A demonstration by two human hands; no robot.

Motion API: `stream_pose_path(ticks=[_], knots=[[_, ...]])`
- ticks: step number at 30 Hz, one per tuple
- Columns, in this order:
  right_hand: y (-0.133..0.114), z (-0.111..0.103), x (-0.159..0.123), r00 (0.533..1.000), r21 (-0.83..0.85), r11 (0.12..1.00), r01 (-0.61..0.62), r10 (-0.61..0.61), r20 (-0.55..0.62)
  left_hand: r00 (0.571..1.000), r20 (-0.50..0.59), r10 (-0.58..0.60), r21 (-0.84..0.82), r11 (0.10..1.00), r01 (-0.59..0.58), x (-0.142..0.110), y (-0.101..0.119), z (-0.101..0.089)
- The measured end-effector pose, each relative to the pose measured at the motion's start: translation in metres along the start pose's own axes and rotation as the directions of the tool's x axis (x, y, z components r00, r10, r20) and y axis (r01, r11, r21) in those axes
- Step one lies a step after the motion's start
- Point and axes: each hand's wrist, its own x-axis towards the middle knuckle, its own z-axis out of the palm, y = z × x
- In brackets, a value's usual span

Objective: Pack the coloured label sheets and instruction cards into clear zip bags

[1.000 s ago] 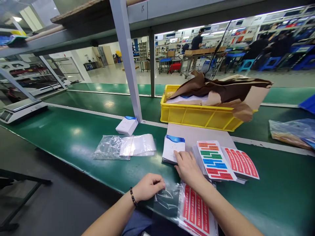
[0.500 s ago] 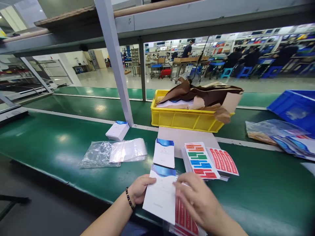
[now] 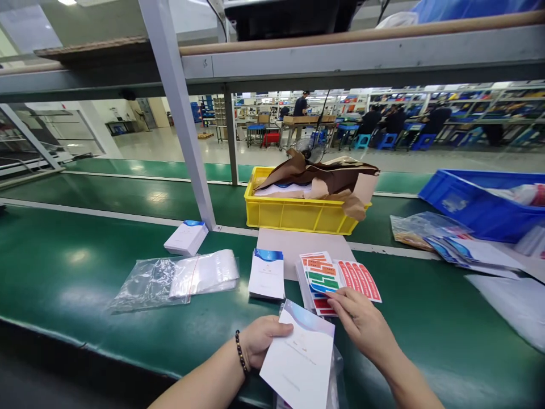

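My left hand (image 3: 263,339) grips a white card with a blue top edge (image 3: 301,357) near the table's front edge, over a clear plastic bag (image 3: 337,369). Fingers partly spread, my right hand (image 3: 361,321) rests its fingertips on the near edge of a stack of coloured sticker sheets (image 3: 320,276). Beside that stack lies a red sticker sheet (image 3: 360,280). A stack of the same white cards (image 3: 267,274) sits to the left of the stickers.
Clear bags (image 3: 174,282) and a small white box (image 3: 186,237) lie at left. A yellow crate (image 3: 298,215) with brown paper stands behind, a blue crate (image 3: 481,205) at right. A grey post (image 3: 179,113) rises from the green table (image 3: 85,255). People work far behind.
My right hand took a white card off the stack and brought it to my left hand, which now holds it. My right hand then reached to the sticker sheets. The view shifted right.
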Motion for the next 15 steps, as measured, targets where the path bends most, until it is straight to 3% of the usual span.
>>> stream_pose_path(ticks=[3, 6, 9, 12, 15], knots=[[-0.027, -0.001, -0.006, 0.983, -0.028, 0.997, 0.076, -0.08, -0.167, 0.998, -0.051, 0.026, -0.039, 0.999, -0.028, 0.004, -0.003, 0.001], [-0.069, 0.003, -0.017, 0.953, -0.004, 0.958, 0.288, -0.287, -0.092, 0.998, 0.005, 0.059, -0.133, 0.989, -0.057, 0.003, -0.002, 0.006], [-0.089, 0.004, -0.025, 0.929, 0.132, 0.922, 0.364, -0.369, 0.017, 0.997, -0.004, 0.071, -0.13, 0.989, -0.071, 0.002, 0.0, 0.007], [-0.058, -0.006, -0.023, 0.97, 0.135, 0.961, 0.242, -0.24, -0.037, 0.992, -0.081, 0.099, -0.058, 0.993, -0.103, 0.0, -0.001, 0.002], [0.005, -0.02, -0.013, 0.994, -0.075, 0.994, -0.082, 0.076, -0.08, 0.994, -0.077, 0.074, -0.032, 0.997, -0.076, -0.003, -0.003, -0.003]])
